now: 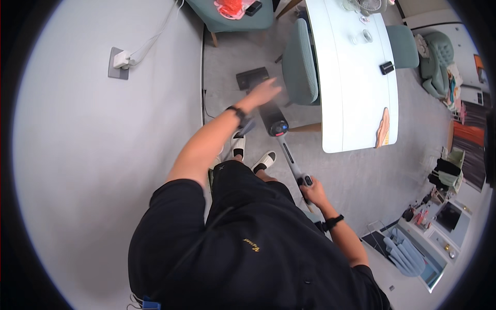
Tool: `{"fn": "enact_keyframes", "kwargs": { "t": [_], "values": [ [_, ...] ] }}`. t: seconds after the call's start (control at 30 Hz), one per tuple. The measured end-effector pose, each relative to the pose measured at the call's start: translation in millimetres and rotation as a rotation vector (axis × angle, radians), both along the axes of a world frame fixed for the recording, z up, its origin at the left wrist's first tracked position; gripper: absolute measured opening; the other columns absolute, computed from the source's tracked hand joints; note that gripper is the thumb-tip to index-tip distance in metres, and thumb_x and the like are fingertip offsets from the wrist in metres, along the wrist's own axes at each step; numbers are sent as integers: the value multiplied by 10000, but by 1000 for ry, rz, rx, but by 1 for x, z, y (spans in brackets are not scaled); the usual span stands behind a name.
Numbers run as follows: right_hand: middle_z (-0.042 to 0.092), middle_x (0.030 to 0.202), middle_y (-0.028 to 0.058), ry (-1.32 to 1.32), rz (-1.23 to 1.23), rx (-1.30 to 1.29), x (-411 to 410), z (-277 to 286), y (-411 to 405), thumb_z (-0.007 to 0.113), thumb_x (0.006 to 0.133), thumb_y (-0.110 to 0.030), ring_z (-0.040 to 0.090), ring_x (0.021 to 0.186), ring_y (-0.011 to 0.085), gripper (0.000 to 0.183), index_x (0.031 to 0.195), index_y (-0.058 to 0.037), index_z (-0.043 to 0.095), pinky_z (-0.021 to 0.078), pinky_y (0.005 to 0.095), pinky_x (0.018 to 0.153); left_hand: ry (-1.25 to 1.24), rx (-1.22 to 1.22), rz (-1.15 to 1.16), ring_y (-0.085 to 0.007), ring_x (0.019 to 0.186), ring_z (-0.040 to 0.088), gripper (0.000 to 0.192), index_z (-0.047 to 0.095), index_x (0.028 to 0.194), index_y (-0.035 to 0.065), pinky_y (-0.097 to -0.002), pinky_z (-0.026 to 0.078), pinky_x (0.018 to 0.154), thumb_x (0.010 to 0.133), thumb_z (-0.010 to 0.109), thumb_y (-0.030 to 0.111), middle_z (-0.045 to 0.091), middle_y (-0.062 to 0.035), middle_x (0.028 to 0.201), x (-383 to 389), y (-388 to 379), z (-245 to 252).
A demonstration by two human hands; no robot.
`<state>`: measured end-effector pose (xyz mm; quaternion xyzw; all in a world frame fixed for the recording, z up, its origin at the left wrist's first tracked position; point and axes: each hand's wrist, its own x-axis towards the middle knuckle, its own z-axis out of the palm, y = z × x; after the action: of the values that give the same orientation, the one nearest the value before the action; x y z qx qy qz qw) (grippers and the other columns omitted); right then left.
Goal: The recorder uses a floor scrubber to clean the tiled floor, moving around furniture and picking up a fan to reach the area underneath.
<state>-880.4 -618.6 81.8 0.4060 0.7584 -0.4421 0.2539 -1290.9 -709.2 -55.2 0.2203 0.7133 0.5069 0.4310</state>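
My right hand (pixel 314 192) grips the handle of a grey and black upright floor cleaner (pixel 290 153). Its black body has a round lit display on top and leans away from me. The cleaner's dark floor head (pixel 252 77) rests on the grey floor between the wall and a green chair (pixel 299 64). My left hand (pixel 265 92) is stretched out, blurred, over the cleaner's lower part. Its fingers look apart and nothing shows in them; the hand covers part of the cleaner. A blurred dark blue thing (pixel 246 127) below my left wrist cannot be made out.
A white table (pixel 358 89) stands to the right, bearing a glass (pixel 367 36) and a small black box (pixel 386 68). At the top, another green chair (pixel 236 21) holds a red and pink bundle (pixel 231 7). A black cord (pixel 206 104) runs along the wall (pixel 155 135) at left.
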Motion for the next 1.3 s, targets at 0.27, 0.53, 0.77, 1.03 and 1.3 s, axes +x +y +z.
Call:
{"fn": "enact_keyframes", "kwargs": {
  "t": [0.27,0.53,0.77,1.03,1.3],
  "values": [
    [637,848,249,120,88,73,-91,-79,12,648,716,-184,607,857,438,291,922,8,575,477,477,760,276,-660,-175,-388,1094,566,459,616,1149,4,-422,448,951,842,609,345,607,-233,1164,116,-317,-49],
    [621,665,167,118,15,-95,-55,-60,16,630,719,-133,637,648,319,185,805,23,576,495,406,607,-126,-723,-333,-281,894,650,364,629,1128,29,-386,531,770,844,602,255,672,-159,978,209,-428,-73],
    [515,535,48,-64,-257,-337,-10,52,16,599,712,-12,507,437,152,80,701,-30,522,383,305,415,-484,-629,219,-159,617,596,172,645,874,39,-303,461,469,870,522,160,617,-45,723,182,-380,-68],
    [543,522,69,-163,-125,-170,-42,69,5,590,722,-55,530,428,163,61,697,-9,559,402,309,412,-517,-494,308,-142,620,567,385,523,1257,26,-274,429,463,892,531,148,610,-81,781,153,-339,-88],
    [578,559,68,61,106,-8,-127,-61,6,600,737,-108,567,468,169,110,761,-1,586,440,321,463,-330,-630,188,-216,739,645,332,614,1132,8,-332,510,623,863,531,184,672,-141,925,173,-363,-64]
  ]
}}
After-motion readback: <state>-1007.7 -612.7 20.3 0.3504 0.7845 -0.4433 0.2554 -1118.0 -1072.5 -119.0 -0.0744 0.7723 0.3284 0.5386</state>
